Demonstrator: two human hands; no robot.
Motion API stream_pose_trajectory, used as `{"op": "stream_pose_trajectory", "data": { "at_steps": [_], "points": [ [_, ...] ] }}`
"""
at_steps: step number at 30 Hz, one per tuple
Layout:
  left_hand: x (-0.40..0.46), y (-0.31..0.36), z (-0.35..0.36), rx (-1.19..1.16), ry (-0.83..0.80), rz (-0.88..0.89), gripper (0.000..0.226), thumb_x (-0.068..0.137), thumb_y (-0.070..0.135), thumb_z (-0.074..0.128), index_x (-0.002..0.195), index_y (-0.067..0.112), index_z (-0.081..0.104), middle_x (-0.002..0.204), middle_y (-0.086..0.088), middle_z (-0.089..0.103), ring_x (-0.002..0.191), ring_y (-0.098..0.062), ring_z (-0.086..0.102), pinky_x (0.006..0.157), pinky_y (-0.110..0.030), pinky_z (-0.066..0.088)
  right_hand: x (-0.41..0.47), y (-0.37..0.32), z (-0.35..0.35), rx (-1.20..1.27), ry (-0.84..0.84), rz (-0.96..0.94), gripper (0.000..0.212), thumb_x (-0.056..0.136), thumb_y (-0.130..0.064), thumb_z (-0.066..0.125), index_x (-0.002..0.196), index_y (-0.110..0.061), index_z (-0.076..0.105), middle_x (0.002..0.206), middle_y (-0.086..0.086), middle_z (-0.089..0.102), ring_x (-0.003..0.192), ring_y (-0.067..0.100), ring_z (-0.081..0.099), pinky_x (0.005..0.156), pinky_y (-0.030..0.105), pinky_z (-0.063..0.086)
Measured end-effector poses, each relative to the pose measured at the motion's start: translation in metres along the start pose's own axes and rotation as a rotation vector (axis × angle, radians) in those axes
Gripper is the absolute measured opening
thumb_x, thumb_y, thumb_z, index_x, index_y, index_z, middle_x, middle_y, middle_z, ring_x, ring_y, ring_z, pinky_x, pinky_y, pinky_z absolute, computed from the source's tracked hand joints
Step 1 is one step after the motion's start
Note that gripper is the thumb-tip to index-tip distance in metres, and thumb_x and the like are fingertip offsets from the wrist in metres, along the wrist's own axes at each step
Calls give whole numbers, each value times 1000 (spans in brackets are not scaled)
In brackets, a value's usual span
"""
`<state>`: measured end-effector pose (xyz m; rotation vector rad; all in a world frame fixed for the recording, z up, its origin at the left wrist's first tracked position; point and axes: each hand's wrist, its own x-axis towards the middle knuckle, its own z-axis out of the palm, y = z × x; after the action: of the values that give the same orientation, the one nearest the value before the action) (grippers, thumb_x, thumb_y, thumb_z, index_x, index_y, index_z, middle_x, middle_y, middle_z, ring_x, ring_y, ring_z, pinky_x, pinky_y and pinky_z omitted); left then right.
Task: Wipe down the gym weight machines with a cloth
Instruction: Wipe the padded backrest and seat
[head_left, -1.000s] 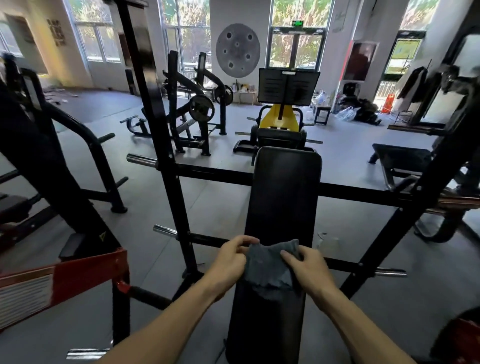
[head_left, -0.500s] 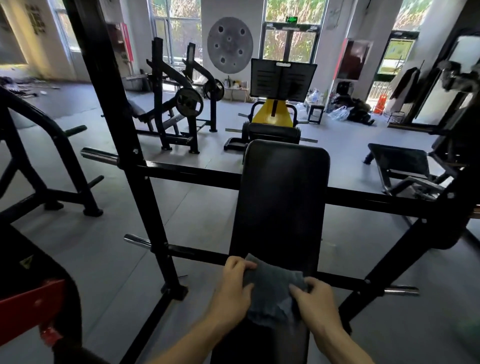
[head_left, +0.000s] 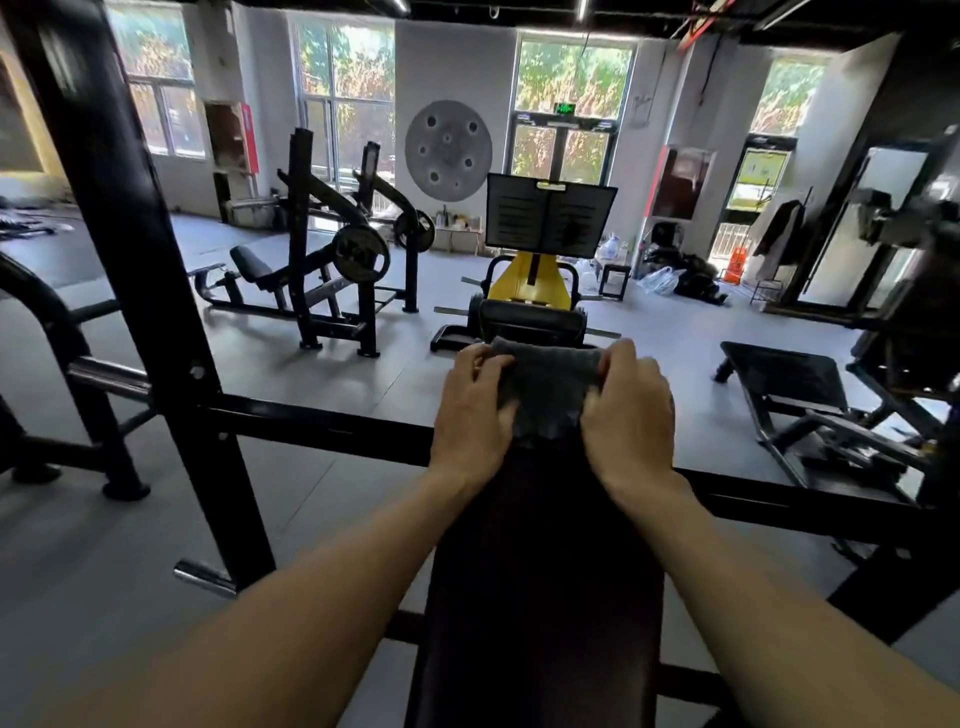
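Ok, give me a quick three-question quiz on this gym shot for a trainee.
1. True or false: both hands grip the cloth.
2. Where on the black bench pad is the cloth: A near end, B far end, C on the floor?
3. What colour is the machine straight beyond the pad?

Key:
1. True: the left hand and right hand hold its two sides.
2. B.
3. Yellow.

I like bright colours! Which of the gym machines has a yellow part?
The machine straight ahead past the cloth, under the black board. Its middle is yellow; the machine on the left with round weights is all black.
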<state>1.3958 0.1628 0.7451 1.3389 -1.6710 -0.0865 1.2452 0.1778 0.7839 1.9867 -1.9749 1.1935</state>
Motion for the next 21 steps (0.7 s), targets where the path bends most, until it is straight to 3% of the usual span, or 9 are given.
{"op": "stream_pose_trajectory", "data": {
  "at_steps": [3,5,7,9,11,13,15,18,21],
  "points": [
    [4,-23,36,528,-129,126,67,105,42,41,162,13,20,170,-9,6,156,-30,5,127,-43,15,9,4,42,-390,-49,-246,50,92,-15,65,139,-4,51,149,25,42,138,38,39,113,44,39],
    [-6,-38,58,685,-84,234,74,105,41,33,162,6,2,168,-17,-9,156,-35,-11,127,-48,7,1,7,74,-358,-110,-298,58,104,-31,39,154,-1,33,161,24,28,151,38,24,124,48,22],
    [-6,-49,72,659,-20,226,79,104,45,32,161,4,-4,168,-17,-11,156,-33,-14,127,-48,6,-3,10,97,-297,-99,-264,67,104,-40,14,159,-3,17,166,22,13,155,36,6,126,51,8],
    [-5,-57,78,579,39,226,77,104,47,28,161,5,-3,169,-15,-9,156,-29,-13,128,-44,6,2,8,107,-186,-47,-211,71,101,-48,13,161,-11,15,168,18,6,156,33,-2,126,49,-3],
    [-11,-60,78,326,109,158,75,105,45,35,161,4,8,169,-14,4,157,-24,-1,128,-37,13,7,3,109,-164,-43,-176,73,99,-56,15,162,-20,12,168,16,5,156,32,-5,126,48,-7],
    [-18,-60,79,7,276,3,61,104,41,38,153,5,27,162,-12,25,152,-21,22,123,-33,26,21,-6,114,-215,-52,-144,75,98,-64,16,162,-26,10,166,18,12,155,35,-2,125,50,-7],
    [-19,-61,77,-134,372,-125,51,105,37,30,145,8,37,154,-9,34,142,-20,36,116,-35,39,32,-19,120,-259,-73,-139,76,96,-67,19,161,-28,15,161,19,24,153,39,6,125,51,-4],
    [-16,-64,75,-132,373,-126,47,104,35,28,143,11,40,151,-5,38,138,-18,40,111,-32,41,42,-21,125,-280,-17,-304,64,100,-59,24,154,-26,37,147,13,47,145,38,30,122,51,16],
    [-14,-63,75,3,320,-10,51,104,32,31,147,6,41,152,-9,40,142,-22,39,117,-37,37,50,4,114,-302,0,-487,53,106,-47,27,150,-24,45,141,9,56,136,32,46,115,46,31]
  ]
}}
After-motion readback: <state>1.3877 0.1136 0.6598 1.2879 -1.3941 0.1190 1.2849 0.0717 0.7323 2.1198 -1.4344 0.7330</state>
